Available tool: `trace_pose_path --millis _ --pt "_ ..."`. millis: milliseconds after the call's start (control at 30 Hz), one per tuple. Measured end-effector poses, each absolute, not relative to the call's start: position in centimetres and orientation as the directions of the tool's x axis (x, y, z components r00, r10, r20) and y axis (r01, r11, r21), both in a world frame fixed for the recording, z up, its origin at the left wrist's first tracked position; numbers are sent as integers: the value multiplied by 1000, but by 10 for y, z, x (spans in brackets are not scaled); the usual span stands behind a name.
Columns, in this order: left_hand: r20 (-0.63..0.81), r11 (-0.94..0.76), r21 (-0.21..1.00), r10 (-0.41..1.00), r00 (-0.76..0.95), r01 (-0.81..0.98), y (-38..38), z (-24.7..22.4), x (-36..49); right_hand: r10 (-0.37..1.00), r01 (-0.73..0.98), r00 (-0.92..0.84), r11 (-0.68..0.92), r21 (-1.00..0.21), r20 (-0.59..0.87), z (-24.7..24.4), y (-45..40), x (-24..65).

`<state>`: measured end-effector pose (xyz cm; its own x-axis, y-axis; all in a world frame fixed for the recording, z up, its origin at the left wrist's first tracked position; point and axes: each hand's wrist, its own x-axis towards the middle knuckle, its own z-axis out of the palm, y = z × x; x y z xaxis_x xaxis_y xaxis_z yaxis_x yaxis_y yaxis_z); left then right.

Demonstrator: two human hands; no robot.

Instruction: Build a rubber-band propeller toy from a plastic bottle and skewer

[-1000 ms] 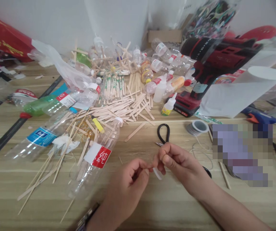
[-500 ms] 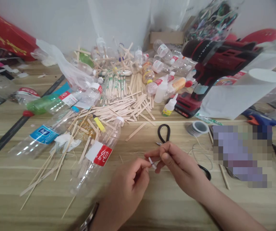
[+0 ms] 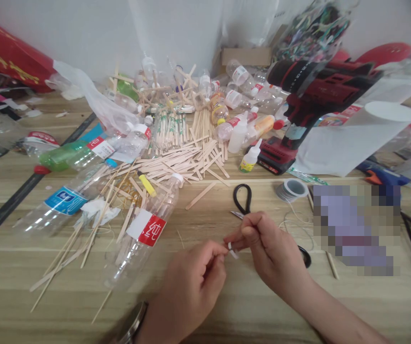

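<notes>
Pinching near the fingertips, the left hand has its thumb and forefinger closed at one side of a narrow white strip; the strip lies between the two hands, curled over and raised above the wooden table, its loose end hanging beside the left fingertips; the right hand has its fingers bent around the strip's other side, the fingertips at it, though whether they grip it I cannot tell.

Left of the hands, a clear bottle with a red-and-white label lies slanted, its white cap toward the far edge; a blue-labelled bottle and a green bottle lie further toward the left edge; a small glue bottle stands upright beside the cordless drill, its contents unclear; a spool carries grey wound line, with loose loops near the right hand; a clear bag at the back holds tangled coloured strips.

Black-handled scissors lie partly hidden by the right hand, one handle loop showing on each side; wooden craft sticks spread in a heap toward the far edge; a wristwatch sits at the left wrist; pixelation hides an item right of the spool.
</notes>
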<state>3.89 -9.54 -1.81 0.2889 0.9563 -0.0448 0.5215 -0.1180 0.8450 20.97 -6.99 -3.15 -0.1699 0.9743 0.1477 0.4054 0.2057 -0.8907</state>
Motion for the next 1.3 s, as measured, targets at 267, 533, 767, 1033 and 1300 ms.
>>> trace_pose_path --millis 267,533,767,1033,1300 --pt "76 -236 753 958 275 615 -95 -20 36 988 385 -144 112 -916 60 -38 -70 211" --pt "135 -255 743 963 235 618 -96 -24 37 979 348 -194 127 -929 62 -33 -72 208" --pt "-131 25 917 962 240 399 -94 -27 38 958 420 -268 214 -882 105 -29 -72 204" --pt "-350 314 936 869 348 158 -83 -29 39 934 365 -350 208 -908 74 -30 -71 201" --pt "-414 414 906 834 364 82 -83 -31 40 919 364 -393 189 -912 34 -35 -72 200"
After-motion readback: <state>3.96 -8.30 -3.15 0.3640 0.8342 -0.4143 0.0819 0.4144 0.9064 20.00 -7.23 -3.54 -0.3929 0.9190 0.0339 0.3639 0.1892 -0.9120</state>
